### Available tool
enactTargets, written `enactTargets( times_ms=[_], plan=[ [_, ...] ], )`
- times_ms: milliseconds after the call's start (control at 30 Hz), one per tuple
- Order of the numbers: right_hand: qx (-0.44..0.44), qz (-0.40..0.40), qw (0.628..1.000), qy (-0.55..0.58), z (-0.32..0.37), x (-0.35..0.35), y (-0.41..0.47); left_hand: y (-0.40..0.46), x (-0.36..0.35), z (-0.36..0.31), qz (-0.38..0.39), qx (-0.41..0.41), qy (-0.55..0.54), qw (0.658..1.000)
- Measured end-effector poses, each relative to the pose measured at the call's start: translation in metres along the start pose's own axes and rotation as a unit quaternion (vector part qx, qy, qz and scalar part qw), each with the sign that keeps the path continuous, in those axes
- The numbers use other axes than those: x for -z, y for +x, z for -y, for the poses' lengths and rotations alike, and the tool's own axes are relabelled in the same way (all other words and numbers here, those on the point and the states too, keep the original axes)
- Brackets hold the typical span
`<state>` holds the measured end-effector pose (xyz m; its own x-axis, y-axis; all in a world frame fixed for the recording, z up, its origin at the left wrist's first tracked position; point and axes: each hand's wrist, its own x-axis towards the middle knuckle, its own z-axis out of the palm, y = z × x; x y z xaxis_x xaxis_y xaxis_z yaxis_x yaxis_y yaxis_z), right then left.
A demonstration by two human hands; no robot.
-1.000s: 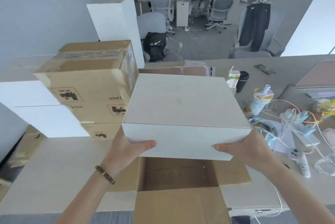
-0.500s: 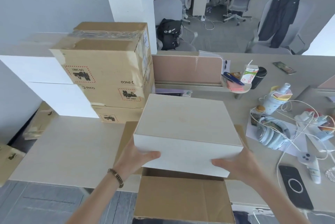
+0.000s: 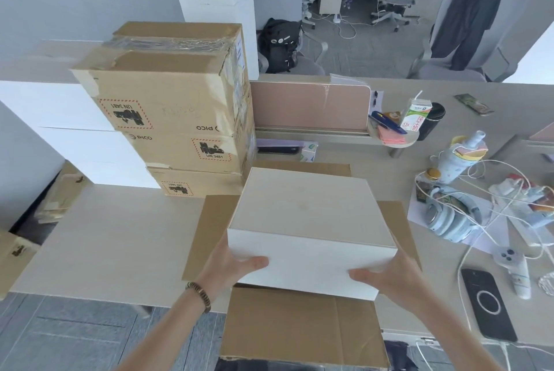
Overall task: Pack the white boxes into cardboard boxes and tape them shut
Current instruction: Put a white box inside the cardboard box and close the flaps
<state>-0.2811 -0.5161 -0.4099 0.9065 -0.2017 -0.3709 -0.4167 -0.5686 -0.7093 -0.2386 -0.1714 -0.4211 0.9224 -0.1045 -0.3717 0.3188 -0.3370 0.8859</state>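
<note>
Left hand [image 3: 230, 262], right hand [image 3: 389, 277] grip white box [image 3: 305, 220] sides.

White box [image 3: 308, 220], plain brown cardboard box [image 3: 302, 325] flaps, red-dashed black labels on the stacked boxes [image 3: 177, 112], pale wood-look surface [image 3: 114, 238], black phone [image 3: 488, 304], maybe beaded brown bracelet [image 3: 199, 295].
</note>
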Motion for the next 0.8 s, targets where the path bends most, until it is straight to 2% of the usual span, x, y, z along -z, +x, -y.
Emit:
enactTargets(
  times_ms=[167, 433, 567, 800],
  plan=[
    [-0.011, 0.009, 1.000, 0.005, -0.001, -0.002, 0.010, 0.012, -0.005, 0.008, 0.006, 0.008, 0.014, 1.000],
    [-0.043, 0.032, 0.999, -0.007, -0.004, -0.013, 0.021, 0.026, -0.012, 0.040, -0.024, 0.044, 0.054, 0.997],
    [-0.052, 0.034, 0.998, -0.021, -0.006, -0.015, 0.028, 0.041, -0.012, 0.064, -0.046, 0.043, 0.098, 0.993],
    [-0.039, 0.024, 0.998, -0.033, -0.017, -0.021, 0.028, 0.043, -0.013, 0.069, -0.057, 0.020, 0.103, 0.993]
  ],
)
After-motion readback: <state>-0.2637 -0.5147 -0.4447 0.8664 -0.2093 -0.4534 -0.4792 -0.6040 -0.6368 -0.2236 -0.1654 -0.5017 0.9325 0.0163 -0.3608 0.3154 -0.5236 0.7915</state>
